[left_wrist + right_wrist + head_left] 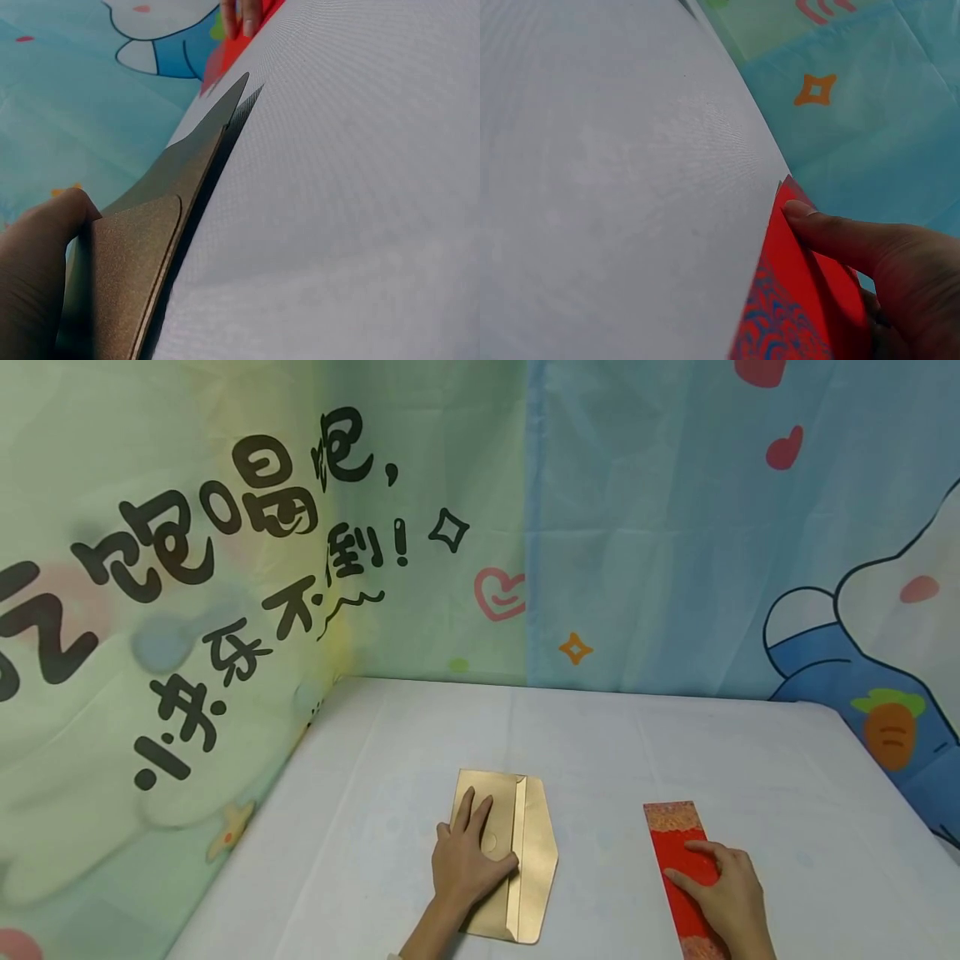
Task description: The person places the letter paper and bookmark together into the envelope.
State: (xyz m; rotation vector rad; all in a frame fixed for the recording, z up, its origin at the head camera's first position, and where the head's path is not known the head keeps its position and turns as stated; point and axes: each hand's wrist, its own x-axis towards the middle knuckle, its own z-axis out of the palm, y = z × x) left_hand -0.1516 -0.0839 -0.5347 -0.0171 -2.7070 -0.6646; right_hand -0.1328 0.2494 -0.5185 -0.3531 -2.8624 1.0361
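Note:
A gold envelope lies on the white table, its pointed flap spread out to the right. My left hand rests on it with fingers spread, the thumb across the flap's crease. In the left wrist view, the thumb touches the envelope, whose flap rises slightly off the table. To the right is a long red paper strip with gold patterned ends. My right hand pinches its sides between thumb and fingers. The right wrist view shows the thumb on the red strip, which looks bowed or layered.
The white cloth-covered table extends behind and between both papers. Printed curtains stand along its back and left side. At the right, a cartoon figure is printed on the hanging cloth.

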